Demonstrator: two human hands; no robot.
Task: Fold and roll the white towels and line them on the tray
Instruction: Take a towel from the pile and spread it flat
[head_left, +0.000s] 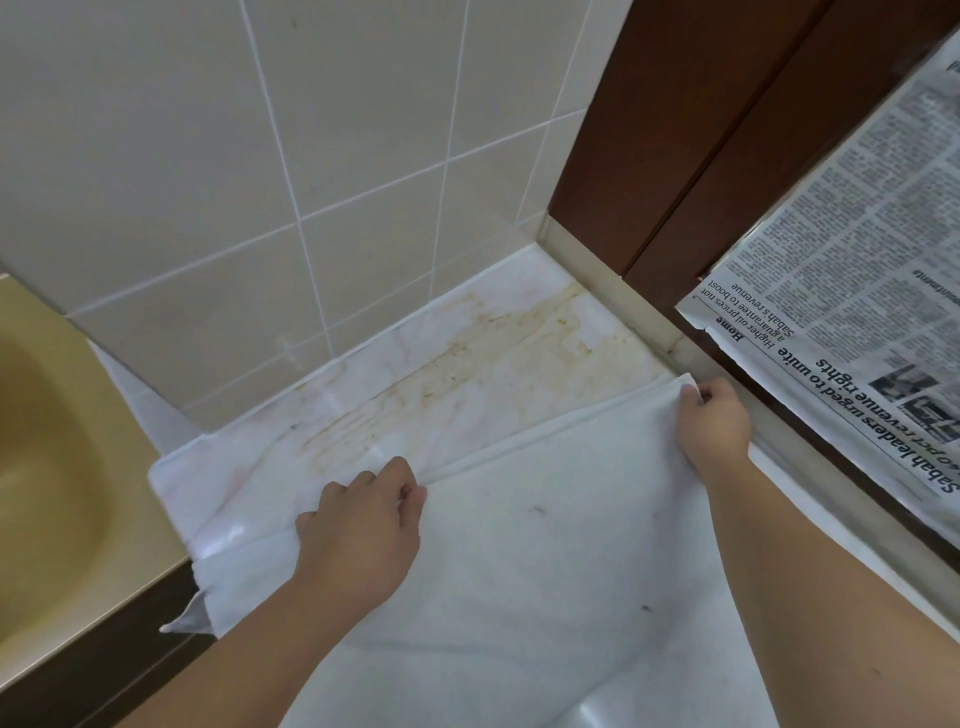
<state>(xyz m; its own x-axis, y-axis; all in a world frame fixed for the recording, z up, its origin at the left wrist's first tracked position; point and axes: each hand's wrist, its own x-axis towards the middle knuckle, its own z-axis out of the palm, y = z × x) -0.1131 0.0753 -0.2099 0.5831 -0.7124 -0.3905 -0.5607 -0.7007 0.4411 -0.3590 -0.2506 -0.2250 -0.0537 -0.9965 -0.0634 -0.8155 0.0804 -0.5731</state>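
A white towel (545, 561) lies spread on a pale marble counter (467, 364), reaching from its middle down to the near edge. My left hand (363, 530) pinches the towel's far edge near its left end. My right hand (717, 421) grips the far right corner, close to the wooden frame. Between the hands the far edge forms a narrow raised fold. The towel's left side hangs over the counter's edge. No tray is in view.
A beige sink basin (47, 467) sits at the left. Tiled wall (260, 156) rises behind the counter. A dark wooden frame (675, 156) stands at the right, with newspaper sheets (857, 312) spread beside it. The counter's far part shows yellowish stains.
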